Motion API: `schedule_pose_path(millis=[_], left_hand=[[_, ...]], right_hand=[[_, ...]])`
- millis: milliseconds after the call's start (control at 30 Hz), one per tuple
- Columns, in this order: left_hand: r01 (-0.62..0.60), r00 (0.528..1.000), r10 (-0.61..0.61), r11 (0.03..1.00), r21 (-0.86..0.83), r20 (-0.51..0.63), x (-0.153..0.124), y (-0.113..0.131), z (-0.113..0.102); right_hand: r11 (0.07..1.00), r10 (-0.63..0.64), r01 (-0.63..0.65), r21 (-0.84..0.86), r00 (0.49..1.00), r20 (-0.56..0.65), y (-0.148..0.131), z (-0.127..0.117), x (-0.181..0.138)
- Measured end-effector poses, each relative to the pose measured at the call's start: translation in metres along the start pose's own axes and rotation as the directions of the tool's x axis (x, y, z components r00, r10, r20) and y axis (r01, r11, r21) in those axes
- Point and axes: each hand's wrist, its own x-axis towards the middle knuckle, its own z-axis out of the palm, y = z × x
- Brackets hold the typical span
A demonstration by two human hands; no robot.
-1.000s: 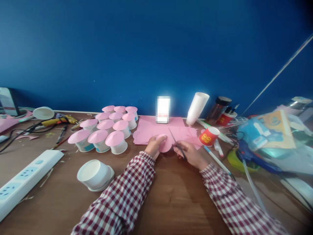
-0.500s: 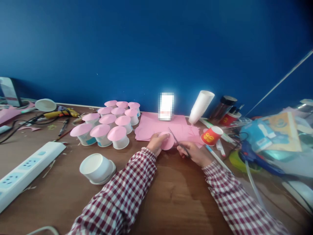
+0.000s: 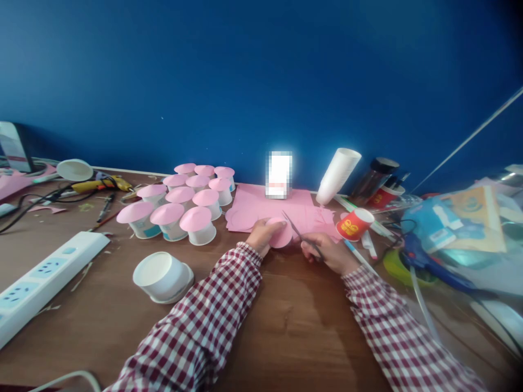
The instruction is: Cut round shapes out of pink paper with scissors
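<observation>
My left hand [image 3: 261,235] is closed on a round pink paper disc [image 3: 281,235], held upright just above the wooden table [image 3: 286,326]. My right hand [image 3: 329,253] grips a pair of scissors [image 3: 300,237], whose blades point up and left and meet the disc's right edge. Behind the hands lie several pink paper sheets [image 3: 265,209]. Both arms wear red-and-white checked sleeves.
Several white cups with pink paper caps [image 3: 180,204] stand at left. An upturned white bowl [image 3: 161,276] and a power strip [image 3: 41,280] lie nearer. A red paper cup [image 3: 353,224], a stack of white cups [image 3: 337,175], pens, a glue gun [image 3: 102,186] and plastic-wrapped clutter fill the right.
The camera has tilted slightly, shifting the scene. Both hands stay together on the disc, with the scissors still at its right edge.
</observation>
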Motion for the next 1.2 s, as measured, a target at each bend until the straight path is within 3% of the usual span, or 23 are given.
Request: schedule_pose_path(millis=[567,1200], left_hand=[[0.084,0.991,-0.095,0.990,0.109,0.098,0.003,0.001,-0.006],[0.114,0.990,-0.124,0.984,0.138,0.067,0.004,0.002,-0.005]], right_hand=[[0.993,-0.030,0.041,-0.113,0.995,0.094,0.005,-0.014,0.001],[0.991,-0.020,0.035,-0.128,0.993,0.114,0.005,-0.015,0.000]])
